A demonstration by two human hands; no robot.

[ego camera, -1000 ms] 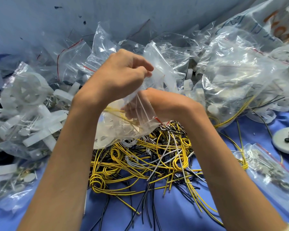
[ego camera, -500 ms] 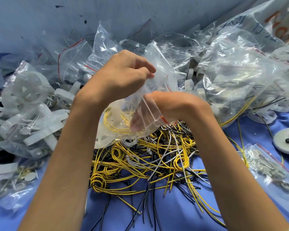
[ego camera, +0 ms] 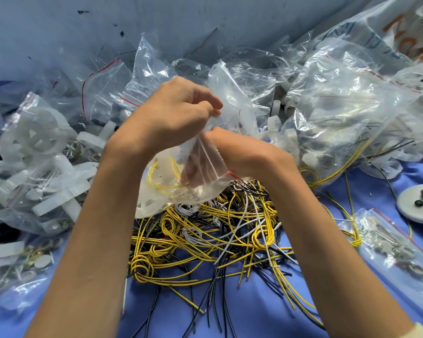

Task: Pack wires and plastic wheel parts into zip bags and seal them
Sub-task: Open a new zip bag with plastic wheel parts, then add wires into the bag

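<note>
My left hand (ego camera: 174, 118) pinches the upper edge of a clear zip bag (ego camera: 156, 203) and holds it up above the wire pile (ego camera: 217, 230). Reaching into the bag's mouth, my right hand (ego camera: 244, 154) has its fingers showing blurred through the plastic. A thin yellow wire (ego camera: 160, 185) and a pale plastic part lie inside the bag. The pile beneath is a tangle of yellow, black and white wires on the blue table (ego camera: 266, 313). A white plastic wheel (ego camera: 32, 137) sits in a bag at the left.
Filled and crumpled clear bags (ego camera: 340, 106) heap along the back against a blue-grey wall. At the right, a small zip bag of metal parts (ego camera: 391, 252) lies beside a white disc (ego camera: 405, 211) that carries black pieces. Bags of white plastic parts crowd the left side.
Both hands and the bag have risen slightly. My right hand has gone deeper into the bag, and the yellow wire now lies lower inside it.
</note>
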